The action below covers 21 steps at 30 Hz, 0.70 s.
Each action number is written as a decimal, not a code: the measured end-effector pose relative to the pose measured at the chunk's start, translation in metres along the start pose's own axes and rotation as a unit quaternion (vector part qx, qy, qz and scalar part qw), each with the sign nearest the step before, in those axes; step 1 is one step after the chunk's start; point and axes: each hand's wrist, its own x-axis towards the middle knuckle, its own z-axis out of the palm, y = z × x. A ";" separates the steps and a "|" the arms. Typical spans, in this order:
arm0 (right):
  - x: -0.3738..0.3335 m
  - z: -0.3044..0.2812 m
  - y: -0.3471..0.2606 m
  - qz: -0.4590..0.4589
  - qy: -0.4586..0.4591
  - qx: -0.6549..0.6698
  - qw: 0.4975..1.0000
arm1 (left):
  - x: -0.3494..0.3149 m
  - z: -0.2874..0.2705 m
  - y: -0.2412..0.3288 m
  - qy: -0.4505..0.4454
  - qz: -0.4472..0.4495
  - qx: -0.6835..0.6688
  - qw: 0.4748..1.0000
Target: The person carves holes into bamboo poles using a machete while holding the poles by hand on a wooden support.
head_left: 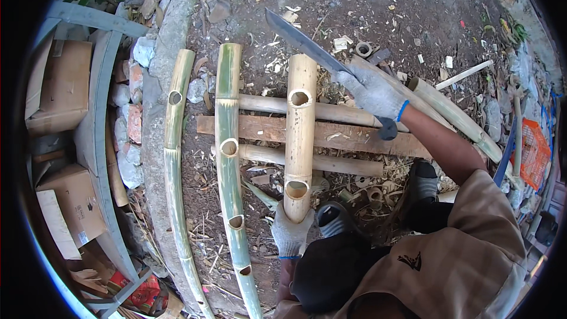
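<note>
My left hand (291,235), in a grey knit glove, is closed around the near end of a short, pale bamboo tube (299,130). Two round holes are cut in the upper side of this tube, one towards each end. To the right of its far end, my gloved right hand (375,92) grips a machete (307,45). The long blade points up and left, above the tube and apart from it. Below the fist, the dark end of the machete's handle (387,129) sticks out.
A brown plank (260,128) and two round poles (348,165) lie crosswise beneath the tube. Longer holed bamboo poles (227,118) lie to the left. More bamboo (458,116) rests at the right among wood chips. Cardboard boxes (74,204) fill a metal rack (97,112) at far left.
</note>
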 end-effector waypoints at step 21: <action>0.002 0.042 -0.020 -0.012 0.051 -0.086 0.995 | -0.003 -0.002 0.006 0.000 0.002 -0.001 1.000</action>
